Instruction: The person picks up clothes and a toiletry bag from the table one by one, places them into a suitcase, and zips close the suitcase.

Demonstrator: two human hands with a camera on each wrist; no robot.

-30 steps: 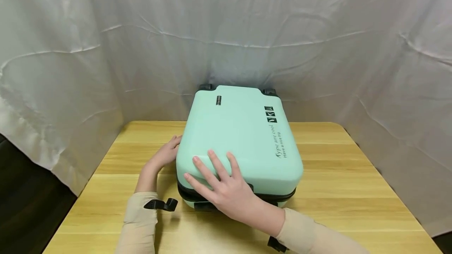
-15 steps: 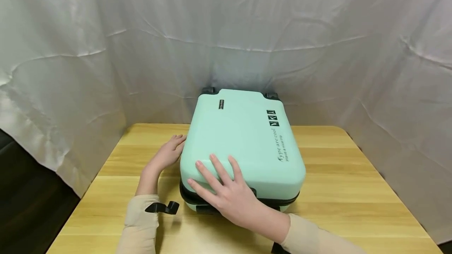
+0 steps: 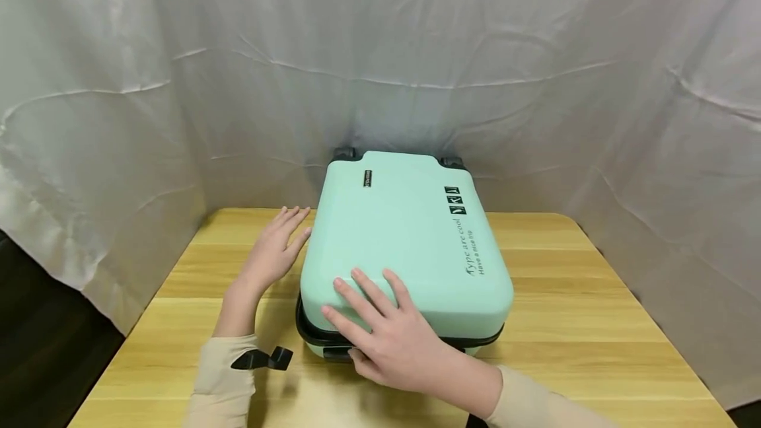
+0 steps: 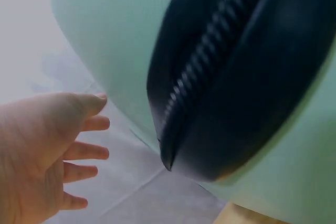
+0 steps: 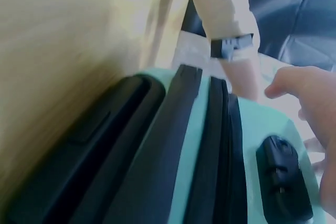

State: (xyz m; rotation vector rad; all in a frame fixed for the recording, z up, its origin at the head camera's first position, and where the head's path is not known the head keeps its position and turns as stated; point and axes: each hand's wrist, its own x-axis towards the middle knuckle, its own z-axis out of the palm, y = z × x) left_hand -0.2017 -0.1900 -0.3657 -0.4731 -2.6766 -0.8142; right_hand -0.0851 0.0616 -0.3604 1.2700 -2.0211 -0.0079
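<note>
Showing nearest are two beige sleeves point(image 3: 523, 398), the left one bearing a black clip point(image 3: 261, 358). The right hand point(image 3: 404, 349) rests on the near edge of one mint suitcase point(image 3: 404, 236), four fingers spread and laid on the shell, thumb lower by the front; it has hold of nothing. One black lock point(image 5: 283, 179) lies beside it in the right wrist view. A black zipper band point(image 4: 220, 77) circles the side. Farther along, the left hand point(image 3: 270, 256) lies beside the case's left flank, five digits extended, gripping nothing; whether its thumb touches the shell I cannot tell. The lid bears two lines of lettering point(image 3: 471, 246), three black icons point(image 3: 454, 201) and one label point(image 3: 367, 178). Two black wheels point(image 3: 345, 153) sit at the far end. The case lies flat on one wooden table point(image 3: 594, 322), before a pale curtain point(image 3: 380, 32).
</note>
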